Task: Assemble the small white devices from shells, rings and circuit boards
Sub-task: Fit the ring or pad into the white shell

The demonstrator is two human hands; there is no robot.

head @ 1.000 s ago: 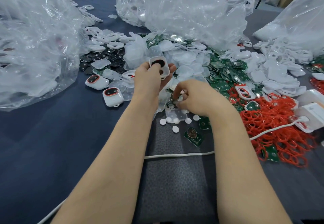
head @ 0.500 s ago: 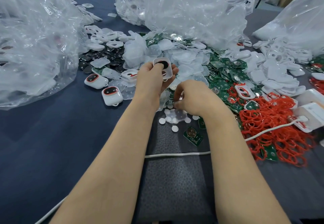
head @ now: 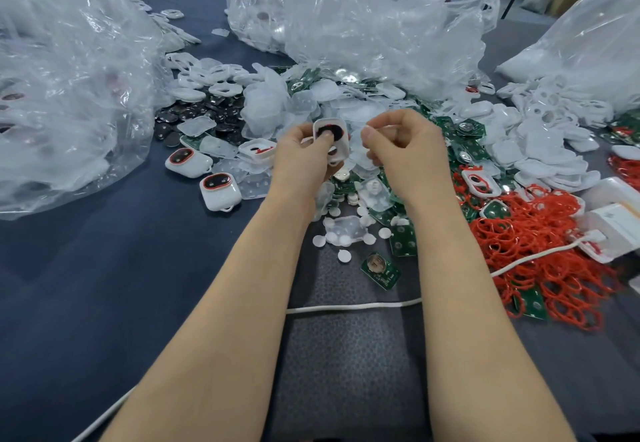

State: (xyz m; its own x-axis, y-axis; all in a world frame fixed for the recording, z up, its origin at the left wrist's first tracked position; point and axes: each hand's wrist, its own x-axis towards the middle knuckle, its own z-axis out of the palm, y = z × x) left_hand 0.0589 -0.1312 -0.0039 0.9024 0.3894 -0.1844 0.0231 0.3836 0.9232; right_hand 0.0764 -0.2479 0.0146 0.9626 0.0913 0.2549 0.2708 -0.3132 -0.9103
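**Right hand raised to the shell**

Head view. My right hand point(head: 405, 151) has left the pile of loose parts and risen beside the white shell point(head: 334, 140) at 12 o'clock. It pinches a small pale part point(head: 379, 129) that I cannot identify. My left hand point(head: 301, 157) grips the shell, thumb pressed into its dark opening. Fitting the part is likely next.

The blue counter point(head: 104, 286) carries red rings point(head: 540, 244) at 3 o'clock, circuit boards point(head: 381, 270) at centre, finished devices point(head: 220, 190) at 10 o'clock and plastic bags point(head: 363, 26) behind.

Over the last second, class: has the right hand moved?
Yes. The right hand lifted away from the white discs, farther up the table.
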